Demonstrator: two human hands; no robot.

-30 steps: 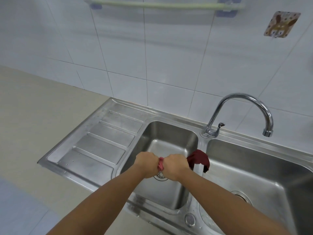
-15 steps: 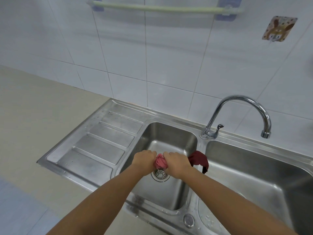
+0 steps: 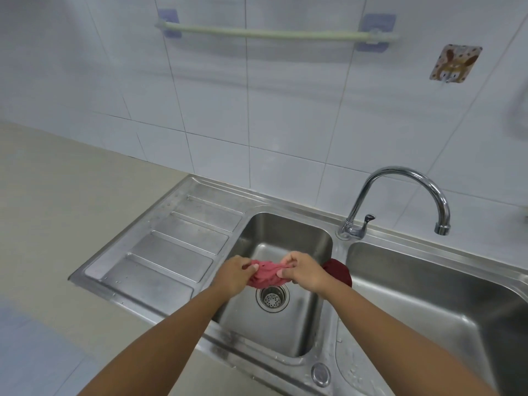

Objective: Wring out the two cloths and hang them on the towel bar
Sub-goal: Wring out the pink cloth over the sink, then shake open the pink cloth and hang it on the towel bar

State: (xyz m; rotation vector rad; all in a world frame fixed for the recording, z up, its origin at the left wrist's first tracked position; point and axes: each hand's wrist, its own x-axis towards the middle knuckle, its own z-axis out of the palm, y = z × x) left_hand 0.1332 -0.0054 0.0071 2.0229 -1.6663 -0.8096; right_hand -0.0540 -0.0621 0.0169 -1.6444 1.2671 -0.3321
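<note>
Nearest to me, both forearms reach in over the front rim of the sink. The left hand is closed on one end of the pink cloth; the right hand is closed on the other end, fingers pinching into the folds. The cloth is bunched between them, held above the left basin directly over the drain strainer. I judge the wringing of this cloth to be at or near its end, with spreading and hanging not yet done.

Just behind the right hand, a dark red cloth is draped on the divider between the two basins. The hand hides part of it, so I cannot tell how securely it sits. Risk one: a brush of the right wrist could drag it into either basin.

Risk two: the pink cloth is a tight wad. If one hand lets go before an edge is found, it may drop onto the strainer and take up water again.

Further back stands the faucet, its spout over the right basin. It lies close to the likely lifting path and could catch a trailing corner.

Farthest, the towel bar on the tiled wall is bare, held by two adhesive-looking mounts. Risk three: a poorly wrung cloth would drip onto the surface below. A hard downward tug could strain those mounts.
</note>
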